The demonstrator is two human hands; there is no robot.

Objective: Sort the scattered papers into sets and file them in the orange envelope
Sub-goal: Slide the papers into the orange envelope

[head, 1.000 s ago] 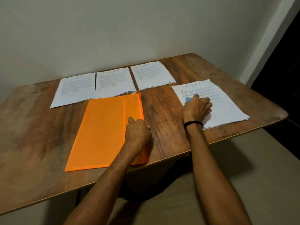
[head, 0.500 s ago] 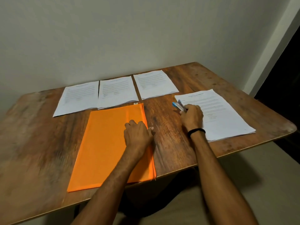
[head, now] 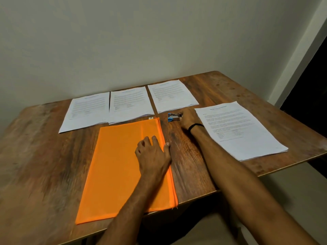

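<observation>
Flat orange envelope point(head: 120, 165) lies lengthwise on brown wooden surface point(head: 35, 156), near end at front edge. Left hand point(head: 152, 154) rests palm-down on envelope's right side, fingers relaxed and slightly spread, thumb over right edge. Right hand point(head: 188, 119), black band point(head: 195, 126) at wrist, fingers curled on small blue-and-silver stapler point(head: 174, 117) just beyond envelope's far right corner. 3 white printed paper sets point(head: 130, 104) in row behind envelope. 4th set point(head: 240, 128) lies right of right forearm.

Left hand point(head: 153, 154) presses envelope point(head: 115, 165) (right hand point(head: 188, 119) grips stapler point(head: 174, 117)).
</observation>
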